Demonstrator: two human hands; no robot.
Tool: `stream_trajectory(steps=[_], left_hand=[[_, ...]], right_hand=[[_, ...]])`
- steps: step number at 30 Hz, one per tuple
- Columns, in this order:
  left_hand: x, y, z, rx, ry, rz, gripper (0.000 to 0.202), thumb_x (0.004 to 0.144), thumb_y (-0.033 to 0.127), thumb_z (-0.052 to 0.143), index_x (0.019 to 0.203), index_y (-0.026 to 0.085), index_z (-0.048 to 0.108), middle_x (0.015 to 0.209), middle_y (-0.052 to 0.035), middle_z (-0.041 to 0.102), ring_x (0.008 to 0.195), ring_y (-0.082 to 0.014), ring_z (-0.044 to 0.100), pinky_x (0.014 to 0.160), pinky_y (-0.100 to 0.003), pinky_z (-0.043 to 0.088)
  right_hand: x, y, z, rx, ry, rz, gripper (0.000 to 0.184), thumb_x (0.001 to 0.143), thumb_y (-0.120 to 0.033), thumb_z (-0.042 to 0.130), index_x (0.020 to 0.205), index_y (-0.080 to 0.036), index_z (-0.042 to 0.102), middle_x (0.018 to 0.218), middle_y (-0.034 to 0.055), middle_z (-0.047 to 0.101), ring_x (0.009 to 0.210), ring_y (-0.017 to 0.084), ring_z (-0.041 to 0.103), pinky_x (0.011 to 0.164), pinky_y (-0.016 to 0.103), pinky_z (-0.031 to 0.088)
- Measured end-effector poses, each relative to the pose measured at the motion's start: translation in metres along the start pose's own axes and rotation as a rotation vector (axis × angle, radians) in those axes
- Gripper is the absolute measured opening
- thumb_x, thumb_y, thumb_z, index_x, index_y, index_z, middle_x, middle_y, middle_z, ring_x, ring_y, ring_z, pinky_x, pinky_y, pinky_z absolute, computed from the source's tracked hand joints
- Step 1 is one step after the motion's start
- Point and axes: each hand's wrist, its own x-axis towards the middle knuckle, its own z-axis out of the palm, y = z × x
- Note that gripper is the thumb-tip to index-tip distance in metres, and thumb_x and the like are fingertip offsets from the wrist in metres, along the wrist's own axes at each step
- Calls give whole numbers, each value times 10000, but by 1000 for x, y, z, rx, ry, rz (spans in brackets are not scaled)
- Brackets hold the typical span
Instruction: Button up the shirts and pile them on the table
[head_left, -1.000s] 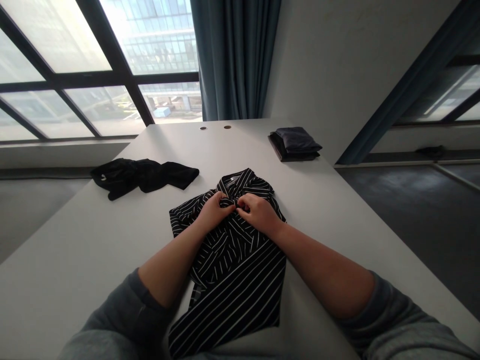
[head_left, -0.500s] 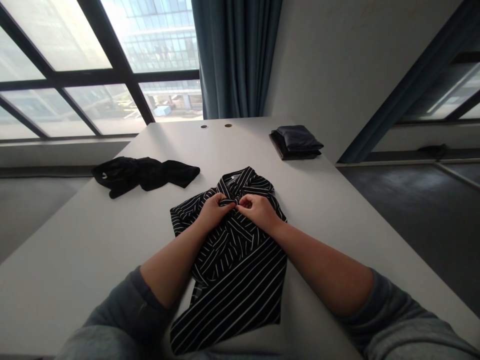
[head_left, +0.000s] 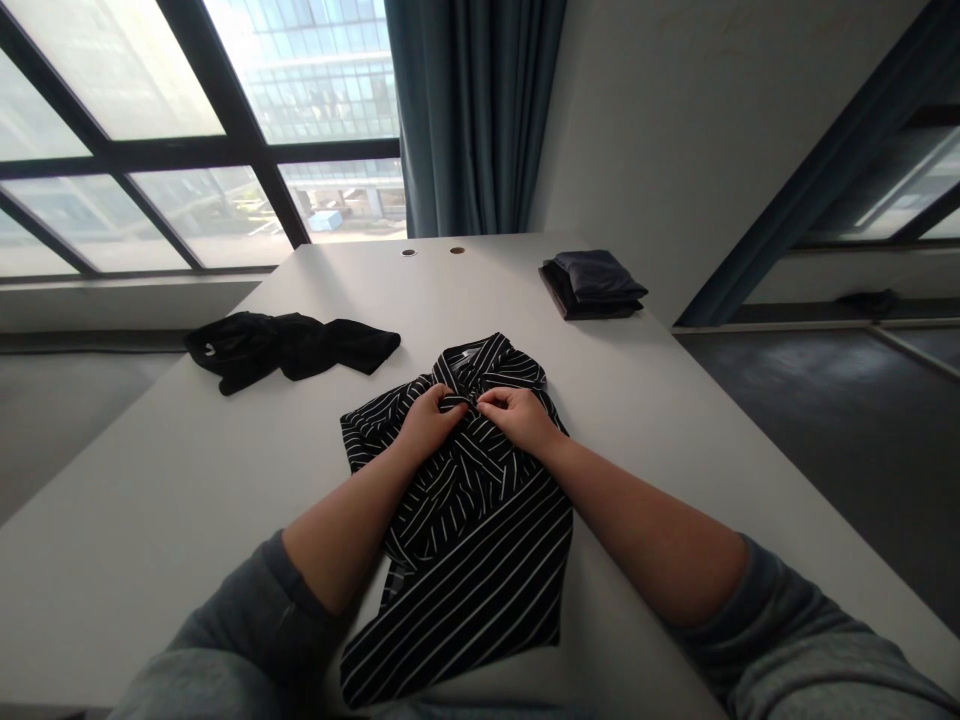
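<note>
A black shirt with thin white stripes (head_left: 480, 550) lies on the white table (head_left: 150, 520) right in front of me, collar pointing away. My left hand (head_left: 429, 420) and my right hand (head_left: 517, 415) rest on its chest just below the collar, knuckles up. Both hands are closed in a pinch on the shirt's front edges, fingertips meeting at the middle. What sits between the fingertips is too small to make out. My grey sleeves are pushed up above the forearms.
A crumpled black garment (head_left: 289, 348) lies at the table's left side. A folded dark garment (head_left: 592, 283) sits at the far right edge. Two cable holes (head_left: 432, 251) mark the far end, with a window and blue curtain (head_left: 472, 110) behind.
Both hands stay pinched on the shirt front below the collar. The right hand's fingers shifted slightly toward the left hand; nothing else moved.
</note>
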Motion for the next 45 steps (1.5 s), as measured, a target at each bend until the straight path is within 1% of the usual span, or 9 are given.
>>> stream_trajectory(steps=[2, 6, 9, 16, 20, 25, 30, 38, 45], left_hand=[[0, 0, 1, 33, 5, 14, 118, 853, 315, 694, 869, 212, 637, 844, 0, 708, 818, -188, 657, 789, -316, 505], [0, 0, 2, 38, -21, 34, 217, 845, 372, 750, 987, 222, 686, 957, -23, 758, 900, -212, 696, 856, -339, 523], [0, 1, 1, 54, -46, 15, 163, 851, 371, 745, 918, 225, 721, 924, -26, 772, 883, -223, 709, 843, -348, 525], [-1, 2, 2, 38, 10, -24, 141, 822, 314, 752, 771, 209, 673, 838, -19, 762, 820, -212, 702, 808, -339, 527], [-2, 3, 2, 85, 20, 41, 99, 837, 269, 731, 788, 215, 664, 879, -15, 767, 851, -211, 707, 825, -335, 525], [-4, 3, 4, 187, 19, 70, 68, 852, 248, 726, 811, 227, 675, 890, -16, 778, 865, -223, 724, 811, -328, 527], [-7, 5, 7, 291, 36, 139, 37, 858, 197, 713, 856, 233, 709, 900, -16, 787, 863, -225, 736, 809, -316, 528], [-5, 2, 8, 211, 27, 189, 16, 865, 229, 735, 872, 234, 722, 923, -1, 788, 880, -207, 742, 806, -304, 536], [-1, 0, 7, 178, 22, 241, 43, 860, 200, 702, 887, 229, 685, 926, -4, 773, 867, -201, 725, 811, -310, 527]], right_hand=[[0, 1, 1, 31, -1, -7, 215, 857, -348, 678, 900, -175, 799, 904, 44, 781, 829, 175, 707, 793, 281, 534], [0, 1, 2, 25, -1, -9, 213, 855, -345, 681, 899, -174, 799, 903, 47, 780, 847, 181, 715, 812, 287, 542], [-1, 0, 1, -1, -1, -16, 207, 855, -333, 671, 889, -169, 792, 892, 49, 778, 824, 176, 707, 787, 281, 535], [-1, -4, 1, -69, -12, -6, 178, 875, -293, 655, 868, -157, 771, 854, 46, 762, 751, 157, 673, 718, 263, 496], [-3, -6, 4, -173, 27, -71, 122, 885, -227, 654, 869, -163, 756, 874, 46, 754, 772, 156, 665, 749, 270, 486], [-3, -6, 5, -284, 11, -182, 108, 896, -133, 630, 835, -162, 714, 886, 46, 720, 798, 147, 633, 771, 265, 465], [-3, -2, 9, -400, 35, -262, 118, 895, -113, 619, 798, -166, 660, 856, 42, 668, 772, 146, 582, 743, 266, 428], [-5, -1, 14, -391, 97, -264, 130, 896, -88, 597, 802, -175, 617, 839, 35, 652, 768, 156, 571, 751, 274, 426], [-10, -9, 14, -580, 120, -361, 127, 973, -132, 550, 865, -172, 603, 945, 83, 646, 869, 195, 592, 820, 305, 454]])
